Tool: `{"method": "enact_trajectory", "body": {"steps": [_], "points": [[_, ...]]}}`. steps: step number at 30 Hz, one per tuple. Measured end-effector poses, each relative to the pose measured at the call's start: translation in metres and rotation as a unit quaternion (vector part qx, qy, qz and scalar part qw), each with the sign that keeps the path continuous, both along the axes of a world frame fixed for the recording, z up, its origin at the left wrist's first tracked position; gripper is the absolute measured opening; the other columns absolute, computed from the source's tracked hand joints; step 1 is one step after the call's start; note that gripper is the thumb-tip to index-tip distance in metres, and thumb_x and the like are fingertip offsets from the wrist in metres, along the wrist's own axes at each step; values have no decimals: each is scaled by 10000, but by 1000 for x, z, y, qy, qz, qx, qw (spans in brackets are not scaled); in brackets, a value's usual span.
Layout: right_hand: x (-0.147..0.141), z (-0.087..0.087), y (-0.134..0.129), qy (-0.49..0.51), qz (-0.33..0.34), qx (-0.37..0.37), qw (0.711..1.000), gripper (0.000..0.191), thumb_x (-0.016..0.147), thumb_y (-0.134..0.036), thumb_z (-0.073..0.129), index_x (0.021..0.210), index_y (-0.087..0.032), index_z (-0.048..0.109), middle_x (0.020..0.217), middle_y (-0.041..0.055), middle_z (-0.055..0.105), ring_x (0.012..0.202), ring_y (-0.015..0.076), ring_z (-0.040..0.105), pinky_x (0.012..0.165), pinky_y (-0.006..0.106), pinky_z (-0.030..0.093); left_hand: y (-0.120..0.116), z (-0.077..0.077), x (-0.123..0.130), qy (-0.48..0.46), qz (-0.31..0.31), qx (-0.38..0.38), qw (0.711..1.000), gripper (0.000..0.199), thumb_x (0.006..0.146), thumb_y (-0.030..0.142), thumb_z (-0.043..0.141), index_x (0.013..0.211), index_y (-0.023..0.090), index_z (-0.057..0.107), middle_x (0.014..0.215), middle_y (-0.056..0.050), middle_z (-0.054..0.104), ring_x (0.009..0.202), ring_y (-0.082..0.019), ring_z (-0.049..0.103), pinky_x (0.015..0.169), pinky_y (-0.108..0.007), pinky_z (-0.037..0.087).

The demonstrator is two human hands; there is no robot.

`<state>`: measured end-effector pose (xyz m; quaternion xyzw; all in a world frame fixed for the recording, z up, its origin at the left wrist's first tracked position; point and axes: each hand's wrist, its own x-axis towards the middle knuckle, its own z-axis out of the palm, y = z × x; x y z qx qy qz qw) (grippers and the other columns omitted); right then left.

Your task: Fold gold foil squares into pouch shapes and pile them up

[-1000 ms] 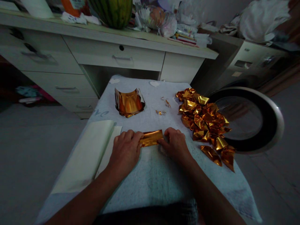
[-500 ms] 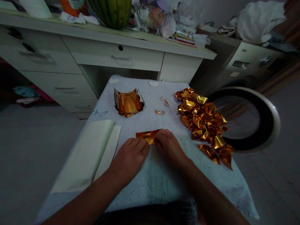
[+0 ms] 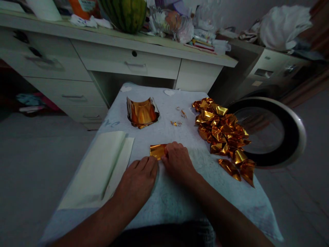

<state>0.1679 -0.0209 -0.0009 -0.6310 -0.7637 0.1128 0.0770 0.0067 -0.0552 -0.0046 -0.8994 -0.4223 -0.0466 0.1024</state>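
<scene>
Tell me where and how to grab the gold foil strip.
Probably pinch the gold foil strip at its far left corner, from the left: that corner lies uncovered, while the right hand covers the right end and the left hand meets the near edge.

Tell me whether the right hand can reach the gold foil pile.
Likely yes: only cloth shows between the right hand and the gold foil pile, though its grip is on a foil strip.

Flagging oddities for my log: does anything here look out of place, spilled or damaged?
The open washing machine door looks oddest: it juts out beside the heap of folded gold foil pieces. A few small gold scraps lie loose on the tablecloth, apart from that heap. No spill or damage shows.
</scene>
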Motion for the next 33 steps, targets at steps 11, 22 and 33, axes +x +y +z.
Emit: {"method": "enact_trajectory", "body": {"steps": [11, 22, 33], "points": [[-12, -2, -1, -20, -44, 22, 999, 377, 883, -523, 549, 1000, -165, 556, 1000, 109, 597, 967, 284, 534, 837, 424, 405, 1, -11, -12, -13, -54, 45, 997, 475, 805, -61, 337, 1158, 6, 649, 1144, -209, 694, 1037, -292, 672, 841, -411, 576], [11, -7, -4, 38, -44, 39, 998, 255, 877, -341, 614, 1073, -206, 522, 1031, 83, 585, 975, 264, 531, 823, 387, 386, 0, -6, -7, 2, -27, 27, 999, 459, 766, -66, 412, 1115, 45, 689, 1196, -213, 685, 1066, -312, 675, 781, -405, 606], [48, -9, -9, 33, -100, 42, 994, 295, 863, -321, 615, 1129, -221, 534, 1056, 87, 576, 987, 280, 528, 830, 393, 365, 0, -9, -10, 28, -33, 24, 999, 495, 769, -65, 394, 1160, 65, 668, 1223, -196, 676, 1098, -301, 660, 806, -406, 603]]}}
